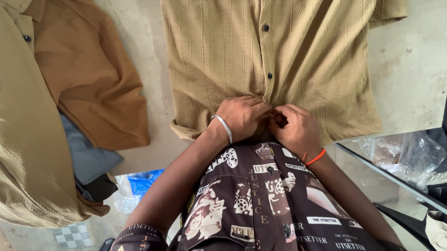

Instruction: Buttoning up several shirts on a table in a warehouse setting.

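A tan ribbed button-up shirt [300, 47] lies flat on a pale table [417, 67], its dark buttons running down the middle. My left hand [243, 117], with a metal bangle on the wrist, and my right hand [295, 130], with an orange thread on the wrist, meet at the shirt's near hem. Both pinch the fabric of the front placket at its lowest part. What lies under the fingers is hidden.
A pile of shirts lies at the left: a rust-brown one [93, 71], a light tan one [13, 149] and a grey-blue one [86, 156]. A blue plastic bag [143, 181] sits below the table edge. Clear plastic wrap [410, 155] lies at the right.
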